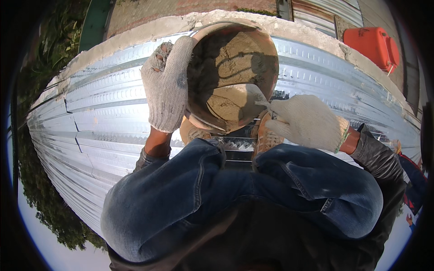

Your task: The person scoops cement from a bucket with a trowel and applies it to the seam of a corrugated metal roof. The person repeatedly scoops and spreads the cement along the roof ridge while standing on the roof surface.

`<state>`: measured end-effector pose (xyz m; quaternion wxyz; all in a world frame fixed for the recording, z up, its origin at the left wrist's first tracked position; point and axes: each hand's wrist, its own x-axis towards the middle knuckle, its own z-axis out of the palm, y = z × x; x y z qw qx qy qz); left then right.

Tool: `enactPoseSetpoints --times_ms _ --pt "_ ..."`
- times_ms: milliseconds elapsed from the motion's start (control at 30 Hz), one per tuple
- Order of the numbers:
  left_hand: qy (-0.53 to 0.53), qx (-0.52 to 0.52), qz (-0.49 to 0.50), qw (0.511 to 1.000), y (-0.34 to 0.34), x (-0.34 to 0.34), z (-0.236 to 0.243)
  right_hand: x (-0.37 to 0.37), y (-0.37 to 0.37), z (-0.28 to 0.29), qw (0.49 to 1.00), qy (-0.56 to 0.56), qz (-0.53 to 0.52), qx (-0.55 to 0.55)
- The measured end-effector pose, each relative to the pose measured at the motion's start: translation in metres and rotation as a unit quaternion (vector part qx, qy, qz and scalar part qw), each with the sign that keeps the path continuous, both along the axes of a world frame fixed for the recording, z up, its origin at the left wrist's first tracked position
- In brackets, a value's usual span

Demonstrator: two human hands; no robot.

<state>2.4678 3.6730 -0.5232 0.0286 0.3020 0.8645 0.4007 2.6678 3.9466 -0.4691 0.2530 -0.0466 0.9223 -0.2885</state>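
Observation:
A round bucket [270,74] is tilted towards me in front of my knees, with grey-brown mortar [235,54] inside. My left hand [167,90], in a worn white knitted glove, is closed on the bucket's left rim; its fingertips are partly hidden. From the right, my right hand [305,122], gloved too, grips a trowel [253,98] by its handle, which the fingers mostly cover. The trowel's blade is inside the bucket near its lower edge, and a heap of mortar lies on it.
I squat on ribbed metal decking [108,106], my tan shoes [270,137] below the bucket. A rough concrete edge [126,43] runs along the far side. Beyond it at right lies a red container [368,47]. Another person's dark sleeve [412,180] shows at far right.

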Motion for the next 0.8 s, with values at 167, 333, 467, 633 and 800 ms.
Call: enactPoseSetpoints --times_ms 167,333,467,633,800 --pt "-0.295 0.132 0.156 0.933 0.005 -0.007 0.014 -0.007 0.015 -0.016 0.985 -0.092 0.049 -0.136" --pt "-0.345 0.181 0.173 0.905 -0.057 -0.040 -0.037 0.016 0.030 -0.048 0.979 0.017 0.128 -0.155" --pt "-0.365 0.242 0.250 0.864 -0.083 -0.033 -0.038 0.015 0.039 -0.041 0.983 0.049 -0.014 -0.176" --pt "-0.380 0.284 0.268 0.838 -0.152 -0.068 -0.049 -0.014 0.085 -0.005 0.983 0.138 -0.025 -0.121" --pt "-0.373 0.268 0.319 0.829 -0.186 -0.076 -0.067 -0.071 0.087 0.003 0.977 0.145 -0.099 0.123"
